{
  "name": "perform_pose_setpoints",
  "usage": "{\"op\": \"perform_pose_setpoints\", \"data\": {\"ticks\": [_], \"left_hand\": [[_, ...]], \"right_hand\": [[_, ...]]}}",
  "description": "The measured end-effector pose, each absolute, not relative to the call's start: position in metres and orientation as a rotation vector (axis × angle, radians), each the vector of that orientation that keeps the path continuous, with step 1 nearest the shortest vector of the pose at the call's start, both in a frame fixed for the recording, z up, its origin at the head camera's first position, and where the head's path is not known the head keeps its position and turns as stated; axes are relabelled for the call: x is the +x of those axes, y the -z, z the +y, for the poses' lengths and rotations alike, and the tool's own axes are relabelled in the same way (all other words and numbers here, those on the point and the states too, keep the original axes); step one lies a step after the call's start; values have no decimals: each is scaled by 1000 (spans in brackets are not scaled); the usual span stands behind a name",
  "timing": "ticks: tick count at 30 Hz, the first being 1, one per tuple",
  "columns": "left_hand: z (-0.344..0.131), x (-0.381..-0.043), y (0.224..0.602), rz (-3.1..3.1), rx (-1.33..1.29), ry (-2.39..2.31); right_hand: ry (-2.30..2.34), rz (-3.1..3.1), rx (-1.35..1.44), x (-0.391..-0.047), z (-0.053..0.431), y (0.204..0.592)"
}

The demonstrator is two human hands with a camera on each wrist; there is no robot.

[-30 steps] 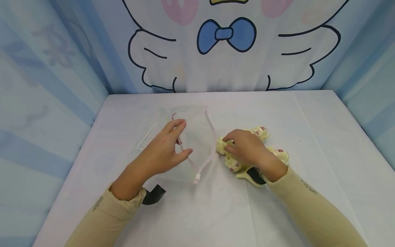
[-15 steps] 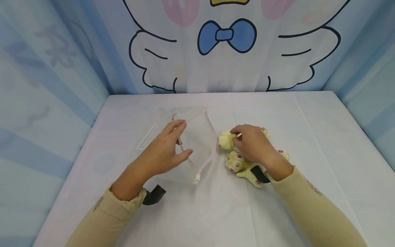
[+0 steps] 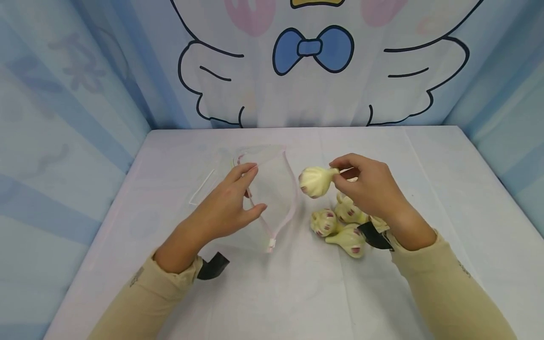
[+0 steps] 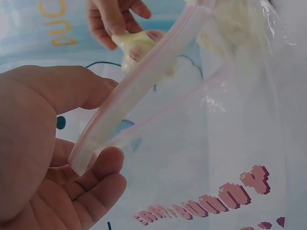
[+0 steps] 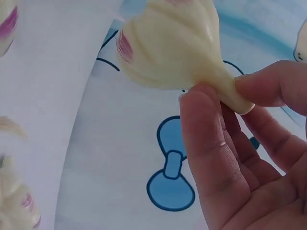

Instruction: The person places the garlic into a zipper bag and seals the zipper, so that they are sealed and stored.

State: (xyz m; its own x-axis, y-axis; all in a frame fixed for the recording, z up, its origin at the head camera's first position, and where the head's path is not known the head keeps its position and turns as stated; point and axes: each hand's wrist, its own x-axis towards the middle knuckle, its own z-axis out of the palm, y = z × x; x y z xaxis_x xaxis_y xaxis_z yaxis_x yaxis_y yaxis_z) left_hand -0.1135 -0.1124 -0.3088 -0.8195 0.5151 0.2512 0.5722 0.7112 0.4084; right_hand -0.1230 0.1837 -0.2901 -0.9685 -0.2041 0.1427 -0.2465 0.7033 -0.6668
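pinched only by its stem [image 5: 230, 91] in the right hand [image 3: 369, 186], the garlic [image 3: 315, 182] just left of it could swivel loose, and the bag [image 3: 274, 191] sag if the left hand [image 3: 225, 205], spread at its rim [image 3: 294, 208], shifts.

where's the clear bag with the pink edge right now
In the head view, the clear bag lies mostly left of centre on the white table, the left hand at its pink-edged mouth and the garlic bulbs to its right.

I worked in a curtained booth: cartoon-printed curtains [image 3: 312, 101] stood behind my white table [image 3: 280, 297] and along its sides.
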Motion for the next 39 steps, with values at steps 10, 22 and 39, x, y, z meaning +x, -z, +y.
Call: {"op": "perform_pose_setpoints", "data": {"ticks": [10, 22, 39], "left_hand": [[-112, -114, 306, -2809, -867, 731], [-114, -114, 304, -2804, -839, 754], [-114, -113, 302, -2783, -856, 779]], "right_hand": [[-1354, -2885, 433, -134, 163, 293], [-1651, -2816, 469, -144, 131, 316], [-1572, -2891, 561, -148, 111, 326]]}}
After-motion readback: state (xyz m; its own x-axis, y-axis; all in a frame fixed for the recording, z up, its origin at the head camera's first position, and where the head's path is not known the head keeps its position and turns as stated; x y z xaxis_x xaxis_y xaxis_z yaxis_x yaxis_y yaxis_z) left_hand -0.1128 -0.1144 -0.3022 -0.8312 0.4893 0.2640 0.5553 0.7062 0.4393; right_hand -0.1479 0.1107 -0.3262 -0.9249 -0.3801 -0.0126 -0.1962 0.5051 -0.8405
